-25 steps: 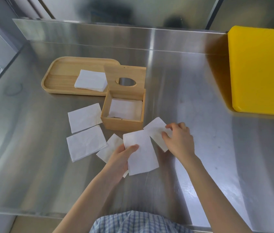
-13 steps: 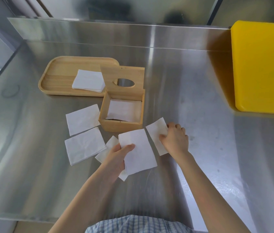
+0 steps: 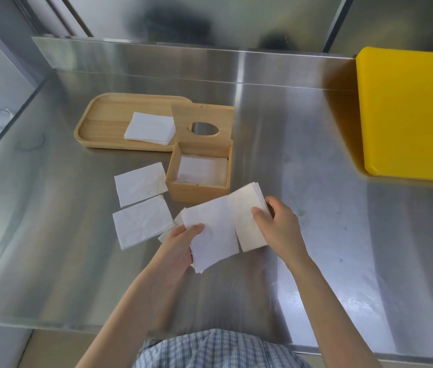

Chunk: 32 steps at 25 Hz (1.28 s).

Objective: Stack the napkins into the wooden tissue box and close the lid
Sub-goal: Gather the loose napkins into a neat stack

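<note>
Stainless steel counter (image 3: 303,160), head view. My left hand (image 3: 181,245) pinches a white napkin (image 3: 211,232), thumb on top, its long axis running from near-left to far-right. My right hand (image 3: 279,229) grips a second napkin stack (image 3: 247,208) by its far right corner; it overlaps the first, tilted slightly to the right. Wooden tissue box (image 3: 198,191) just beyond both, lid (image 3: 202,130) standing upright with its oval hole facing me, one napkin inside. Two loose napkins (image 3: 141,203) lie flat left of the box; another rests on the wooden tray (image 3: 101,123). Yellow board (image 3: 409,115) far right. Compared with half a second ago, the right-hand napkin has left the counter and now meets the left-hand one.
</note>
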Each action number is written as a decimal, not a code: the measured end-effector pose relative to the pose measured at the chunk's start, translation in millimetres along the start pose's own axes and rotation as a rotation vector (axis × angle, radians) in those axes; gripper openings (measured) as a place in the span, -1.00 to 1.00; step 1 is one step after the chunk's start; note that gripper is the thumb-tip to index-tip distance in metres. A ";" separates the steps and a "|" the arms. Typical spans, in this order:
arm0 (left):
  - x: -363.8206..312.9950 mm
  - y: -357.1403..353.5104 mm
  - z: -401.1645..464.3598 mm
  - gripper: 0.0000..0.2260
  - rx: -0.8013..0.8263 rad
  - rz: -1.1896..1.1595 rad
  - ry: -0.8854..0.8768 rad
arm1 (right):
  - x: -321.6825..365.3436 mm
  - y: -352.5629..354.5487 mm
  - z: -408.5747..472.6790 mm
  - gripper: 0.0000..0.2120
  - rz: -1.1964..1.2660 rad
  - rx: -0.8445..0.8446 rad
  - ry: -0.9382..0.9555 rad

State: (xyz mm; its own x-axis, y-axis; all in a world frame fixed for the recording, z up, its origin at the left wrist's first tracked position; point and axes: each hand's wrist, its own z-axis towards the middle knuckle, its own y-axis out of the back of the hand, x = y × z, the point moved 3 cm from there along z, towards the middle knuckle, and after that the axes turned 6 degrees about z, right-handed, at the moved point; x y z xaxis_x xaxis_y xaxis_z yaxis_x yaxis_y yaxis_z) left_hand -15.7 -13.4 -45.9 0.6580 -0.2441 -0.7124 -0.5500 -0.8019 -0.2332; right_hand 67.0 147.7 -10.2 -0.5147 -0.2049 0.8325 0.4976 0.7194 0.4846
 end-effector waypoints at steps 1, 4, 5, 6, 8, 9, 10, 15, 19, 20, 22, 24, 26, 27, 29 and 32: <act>1.0 3.7 -4.4 -0.75 0.005 -0.003 -0.008 | 6.6 0.5 -7.6 -0.83 -0.028 -0.012 0.051; 3.1 14.3 -16.2 -0.79 0.022 -0.043 -0.035 | 24.1 2.1 -24.4 -0.91 0.074 -0.044 0.141; 2.8 17.4 -20.3 -0.79 0.032 -0.067 -0.039 | 29.0 0.8 -27.9 -0.91 0.166 -0.033 0.127; 2.8 22.4 -23.8 -0.79 0.044 -0.085 -0.038 | 32.9 -2.4 -31.2 -0.92 0.264 -0.007 0.093; 2.2 30.2 -29.0 -0.78 0.079 -0.112 -0.032 | 37.3 -14.8 -37.7 -0.94 0.443 0.118 -0.012; 0.7 33.2 -32.1 -0.78 0.094 -0.124 -0.030 | 37.7 -24.4 -41.5 -0.93 0.487 0.195 -0.065; -0.1 36.9 -33.9 -0.78 0.103 -0.130 -0.036 | 36.9 -35.3 -44.9 -0.91 0.497 0.262 -0.109; -6.9 56.5 -41.0 -0.70 0.192 -0.078 -0.070 | 38.1 -81.2 -55.0 -0.85 0.394 0.319 -0.198; -10.9 74.6 -42.0 -0.54 0.288 -0.098 -0.014 | 47.4 -100.1 -57.3 -0.90 0.313 0.268 -0.178; -11.4 78.7 -41.5 -0.55 0.298 -0.106 -0.014 | 48.6 -103.9 -56.8 -0.94 0.287 0.256 -0.167; -13.6 86.7 -38.7 -0.66 0.284 -0.076 -0.049 | 49.8 -112.5 -53.2 -0.96 0.238 0.229 -0.152; -12.7 94.3 -35.8 -0.76 0.235 -0.016 -0.060 | 48.5 -121.2 -50.8 -0.96 0.192 0.208 -0.150; -11.8 100.9 -33.3 -0.80 0.220 0.019 -0.058 | 48.3 -128.3 -48.2 -0.96 0.159 0.209 -0.140; -12.3 103.8 -32.1 -0.80 0.215 0.022 -0.049 | 48.2 -130.8 -46.9 -0.96 0.140 0.216 -0.139; -12.9 108.8 -29.4 -0.80 0.201 0.019 -0.026 | 45.7 -131.3 -44.0 -0.95 0.142 0.194 -0.148; -13.5 116.0 -25.6 -0.81 0.165 -0.017 0.007 | 38.9 -120.4 -32.6 -0.82 0.005 0.020 -0.117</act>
State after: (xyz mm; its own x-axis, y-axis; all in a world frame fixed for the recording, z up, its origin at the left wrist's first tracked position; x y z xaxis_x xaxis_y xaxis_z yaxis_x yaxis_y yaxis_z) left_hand -75.2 -117.1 -46.3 0.6710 -0.2358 -0.7029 -0.6156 -0.7056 -0.3509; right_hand 9.9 31.4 -27.5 -0.5907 -0.1232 0.7974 0.4868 0.7338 0.4740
